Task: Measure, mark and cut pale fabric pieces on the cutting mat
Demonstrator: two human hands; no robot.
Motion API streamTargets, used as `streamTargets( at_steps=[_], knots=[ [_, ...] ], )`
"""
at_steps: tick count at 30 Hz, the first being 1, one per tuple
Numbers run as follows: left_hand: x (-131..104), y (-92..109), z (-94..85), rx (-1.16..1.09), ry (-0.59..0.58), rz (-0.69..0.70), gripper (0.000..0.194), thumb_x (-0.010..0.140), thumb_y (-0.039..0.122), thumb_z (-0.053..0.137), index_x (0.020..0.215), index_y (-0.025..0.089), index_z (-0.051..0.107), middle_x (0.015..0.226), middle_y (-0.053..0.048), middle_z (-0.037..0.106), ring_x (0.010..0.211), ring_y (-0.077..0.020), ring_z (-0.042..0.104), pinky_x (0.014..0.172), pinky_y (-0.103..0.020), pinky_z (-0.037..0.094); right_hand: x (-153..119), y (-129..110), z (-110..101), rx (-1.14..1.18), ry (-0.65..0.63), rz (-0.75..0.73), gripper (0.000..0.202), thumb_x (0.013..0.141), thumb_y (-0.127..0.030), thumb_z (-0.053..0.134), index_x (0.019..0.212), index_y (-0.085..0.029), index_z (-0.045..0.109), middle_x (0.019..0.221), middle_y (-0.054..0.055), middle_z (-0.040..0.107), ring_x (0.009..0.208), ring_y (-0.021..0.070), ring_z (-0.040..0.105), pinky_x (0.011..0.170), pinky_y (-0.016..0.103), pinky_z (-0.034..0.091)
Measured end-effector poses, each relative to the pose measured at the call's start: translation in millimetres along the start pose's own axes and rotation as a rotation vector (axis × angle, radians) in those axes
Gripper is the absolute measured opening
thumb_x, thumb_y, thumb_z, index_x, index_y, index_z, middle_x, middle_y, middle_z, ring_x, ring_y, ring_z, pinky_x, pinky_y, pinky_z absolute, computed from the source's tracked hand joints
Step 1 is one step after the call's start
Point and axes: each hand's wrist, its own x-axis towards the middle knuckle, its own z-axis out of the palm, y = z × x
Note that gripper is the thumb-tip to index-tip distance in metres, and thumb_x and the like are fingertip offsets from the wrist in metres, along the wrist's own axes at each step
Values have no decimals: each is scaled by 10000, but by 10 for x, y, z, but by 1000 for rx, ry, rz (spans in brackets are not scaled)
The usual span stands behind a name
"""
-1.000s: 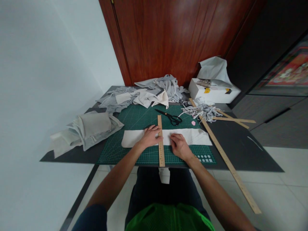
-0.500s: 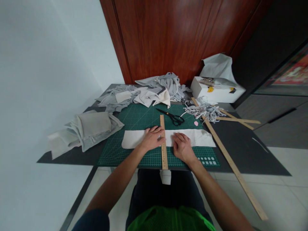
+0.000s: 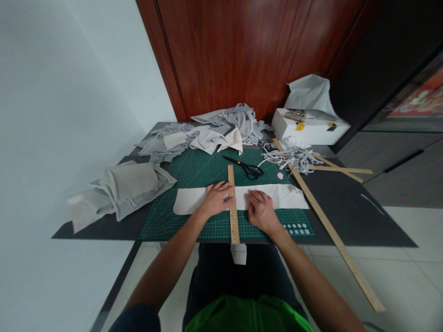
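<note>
A long white cloth strip (image 3: 289, 197) lies across the green cutting mat (image 3: 194, 168). Over it, pointing away from me, rests a short wooden ruler (image 3: 234, 221). My left hand (image 3: 217, 198) lies on the ruler and the cloth, its fingers spread. To the right of the ruler, my right hand (image 3: 260, 208) rests on the strip with fingers curled together; whether it pinches anything is hidden. Black scissors (image 3: 249, 170) lie on the mat beyond the strip.
Folded grey cloth (image 3: 131, 182) sits at the left, with heaped scraps (image 3: 207, 136) behind the mat. On the right are a long wooden ruler (image 3: 332, 228), tangled strips (image 3: 294, 157) and a white box (image 3: 311, 129). The table's front edge is near my waist.
The view has shifted slightly. Both hands, the ruler and the cloth strip keep the same places relative to each other.
</note>
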Motion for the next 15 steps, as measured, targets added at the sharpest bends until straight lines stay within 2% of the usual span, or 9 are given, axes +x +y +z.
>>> streamTargets(
  at_steps=[15],
  knots=[
    [13, -6, 16, 43, 6, 19, 482, 1006, 466, 572, 1466, 325, 594, 1634, -14, 498, 1527, -310, 404, 1173, -523, 329, 5, 10, -3, -22, -6, -5, 368, 925, -155, 546, 1258, -155, 703, 1389, 137, 681, 1283, 325, 530, 1084, 497, 418]
  ],
)
